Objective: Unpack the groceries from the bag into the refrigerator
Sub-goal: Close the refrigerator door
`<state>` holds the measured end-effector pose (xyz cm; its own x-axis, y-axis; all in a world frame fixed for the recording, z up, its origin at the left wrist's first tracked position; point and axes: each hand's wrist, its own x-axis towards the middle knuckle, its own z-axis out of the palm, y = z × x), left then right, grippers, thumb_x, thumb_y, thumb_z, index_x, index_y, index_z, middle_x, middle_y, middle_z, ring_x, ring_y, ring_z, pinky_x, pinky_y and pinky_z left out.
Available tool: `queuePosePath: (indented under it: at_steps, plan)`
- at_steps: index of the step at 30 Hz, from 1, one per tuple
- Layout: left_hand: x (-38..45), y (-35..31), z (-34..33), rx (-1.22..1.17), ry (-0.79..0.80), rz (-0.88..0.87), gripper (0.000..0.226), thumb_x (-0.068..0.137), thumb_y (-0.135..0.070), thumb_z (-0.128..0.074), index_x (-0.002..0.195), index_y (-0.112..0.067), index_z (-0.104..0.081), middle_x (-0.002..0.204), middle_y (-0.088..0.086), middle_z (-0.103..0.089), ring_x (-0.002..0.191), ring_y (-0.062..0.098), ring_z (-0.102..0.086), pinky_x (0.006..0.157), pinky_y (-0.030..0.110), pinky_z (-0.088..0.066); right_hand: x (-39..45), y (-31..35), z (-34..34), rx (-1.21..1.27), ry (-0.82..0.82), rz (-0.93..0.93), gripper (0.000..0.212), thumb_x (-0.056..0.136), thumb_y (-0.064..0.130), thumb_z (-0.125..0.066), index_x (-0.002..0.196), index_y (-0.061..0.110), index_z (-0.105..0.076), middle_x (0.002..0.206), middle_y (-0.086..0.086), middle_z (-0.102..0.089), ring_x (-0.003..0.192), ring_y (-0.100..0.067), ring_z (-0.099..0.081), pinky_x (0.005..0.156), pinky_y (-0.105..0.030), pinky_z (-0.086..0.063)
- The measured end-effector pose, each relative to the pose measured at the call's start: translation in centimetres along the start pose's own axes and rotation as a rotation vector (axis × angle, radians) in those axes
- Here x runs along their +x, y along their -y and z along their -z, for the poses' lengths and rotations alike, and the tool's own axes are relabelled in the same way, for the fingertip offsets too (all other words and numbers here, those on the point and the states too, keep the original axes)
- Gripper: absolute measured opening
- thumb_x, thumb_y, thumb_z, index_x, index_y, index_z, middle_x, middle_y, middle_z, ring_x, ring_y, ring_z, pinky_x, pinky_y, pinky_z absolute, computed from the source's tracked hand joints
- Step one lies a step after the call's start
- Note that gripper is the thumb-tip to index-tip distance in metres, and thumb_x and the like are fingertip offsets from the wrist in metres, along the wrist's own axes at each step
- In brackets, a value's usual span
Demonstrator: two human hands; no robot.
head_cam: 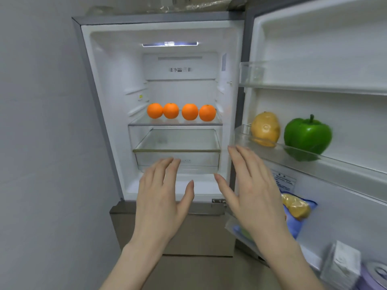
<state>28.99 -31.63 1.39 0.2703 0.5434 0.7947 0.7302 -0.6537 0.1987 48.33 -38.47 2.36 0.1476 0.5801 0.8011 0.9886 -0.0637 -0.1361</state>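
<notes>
Four oranges (181,111) at the centre of the frame were bright orange. The fridge (117,80) was white inside with a grey frame. At right, a pear (265,128) was yellow, a pepper (307,135) glossy green, a bag (297,214) blue and yellow.

This looks like a kitchen in a home. A tall refrigerator (104,101) stands open beside a plain grey wall (41,122). Four oranges (181,111) sit in a row on its glass shelf (175,123). A green pepper (307,133) stands in the door rack (314,162).
</notes>
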Motion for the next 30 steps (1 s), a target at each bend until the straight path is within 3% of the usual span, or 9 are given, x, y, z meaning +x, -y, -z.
queuePosePath:
  at_steps: [3,8,18,25,30]
  plan:
    - [-1.1,-1.3,1.4,-0.032,-0.008,-0.025,0.052,0.098,-0.038,-0.059,0.140,-0.008,-0.057,0.138,0.007,-0.059,0.131,0.029,-0.054,0.107,0.046,-0.046,-1.3,0.1,2.3,-0.033,-0.008,-0.018,0.063,0.104,0.052,-0.050,0.155,0.014,-0.045,0.154,-0.006,-0.051,0.145,-0.026,-0.045,0.119,-0.040,-0.038]
    - [-3.6,-4.7,3.3,-0.100,-0.006,-0.043,0.051,0.098,-0.038,-0.059,0.139,-0.008,-0.058,0.137,0.006,-0.060,0.131,0.027,-0.054,0.108,0.041,-0.044,-4.6,-0.7,7.1,-0.122,-0.043,-0.019,0.062,0.103,0.051,-0.049,0.151,0.011,-0.050,0.151,-0.009,-0.054,0.143,-0.031,-0.048,0.121,-0.049,-0.034]
    - [-6.2,-16.7,2.5,-0.325,0.051,-0.177,0.051,0.095,-0.041,-0.059,0.136,-0.010,-0.059,0.134,0.006,-0.059,0.127,0.029,-0.055,0.107,0.039,-0.043,-13.1,-8.2,18.0,-0.366,-0.042,-0.242,0.069,0.100,0.057,-0.044,0.153,0.012,-0.046,0.152,-0.011,-0.053,0.144,-0.031,-0.048,0.124,-0.051,-0.026]
    - [-6.7,-26.0,2.2,-0.354,0.035,-0.248,0.051,0.098,-0.041,-0.057,0.137,-0.008,-0.059,0.134,0.008,-0.060,0.128,0.031,-0.055,0.107,0.044,-0.044,-16.2,-13.7,24.3,-0.203,-0.186,-0.278,0.062,0.103,0.052,-0.047,0.148,0.011,-0.052,0.152,-0.009,-0.051,0.138,-0.029,-0.051,0.113,-0.048,-0.041]
    - [-5.7,-33.4,2.3,-0.350,-0.046,-0.263,0.054,0.098,-0.039,-0.060,0.141,-0.006,-0.057,0.138,0.010,-0.059,0.131,0.031,-0.054,0.109,0.044,-0.043,-16.6,-19.4,27.7,-0.068,-0.179,-0.350,0.066,0.102,0.056,-0.044,0.157,0.019,-0.040,0.161,-0.001,-0.039,0.148,-0.021,-0.039,0.117,-0.043,-0.036]
